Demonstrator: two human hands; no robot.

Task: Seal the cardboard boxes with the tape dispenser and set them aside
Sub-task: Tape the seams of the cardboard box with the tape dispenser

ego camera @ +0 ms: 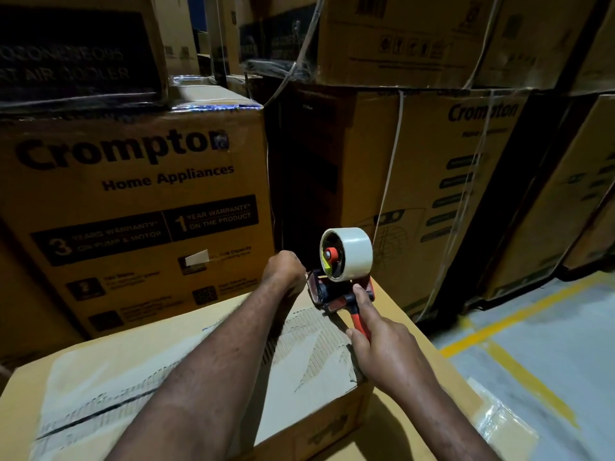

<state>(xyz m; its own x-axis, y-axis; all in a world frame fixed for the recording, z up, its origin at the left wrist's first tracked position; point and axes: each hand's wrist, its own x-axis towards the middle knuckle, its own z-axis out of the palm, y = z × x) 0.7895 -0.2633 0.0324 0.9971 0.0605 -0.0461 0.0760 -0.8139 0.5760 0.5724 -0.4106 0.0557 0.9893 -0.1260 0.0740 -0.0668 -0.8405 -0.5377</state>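
Note:
A brown cardboard box (109, 377) with a torn, scuffed top lies in front of me, its centre seam running from the lower left toward the far edge. It rests on a larger box (396, 314). My right hand (376, 347) grips the orange handle of a tape dispenser (339, 281) that carries a roll of clear tape and stands at the far end of the seam. My left hand (284, 271) is curled at the box's far edge, just left of the dispenser's front. What its fingers hold is hidden.
Tall stacks of printed appliance cartons (133, 201) stand close behind and to the left, and more strapped cartons (442, 181) to the right. Grey floor with yellow lines (519, 341) shows at the lower right.

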